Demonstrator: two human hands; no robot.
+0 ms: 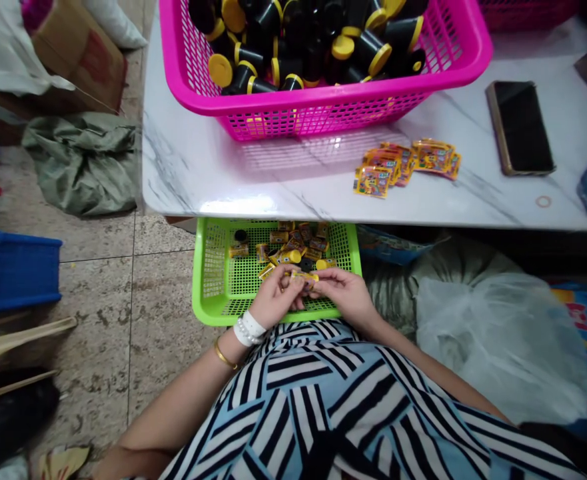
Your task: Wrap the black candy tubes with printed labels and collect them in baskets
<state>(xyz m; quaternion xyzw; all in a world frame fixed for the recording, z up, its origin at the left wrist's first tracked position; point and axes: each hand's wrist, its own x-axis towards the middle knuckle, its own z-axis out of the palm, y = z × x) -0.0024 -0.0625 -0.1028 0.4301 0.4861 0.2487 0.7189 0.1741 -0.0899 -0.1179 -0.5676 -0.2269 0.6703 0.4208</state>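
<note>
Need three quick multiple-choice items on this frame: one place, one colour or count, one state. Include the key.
1. Where does the smartphone lie?
A) On the floor tiles
B) In the blue crate
C) On the marble table

2. What colour are the lids on the black canisters in the pink mesh basket?
A) Red
B) Yellow
C) White

3. What are the hands doing?
A) The left hand and right hand both hold a small yellow packet over the green mesh basket
B) Both lie flat on the table
C) Both grip the pink basket's rim

Key:
1 C: the phone lies on the marble, right of the pink basket.
2 B: yellow discs cap the canisters.
3 A: both hands meet on the packet above the green basket.
</note>
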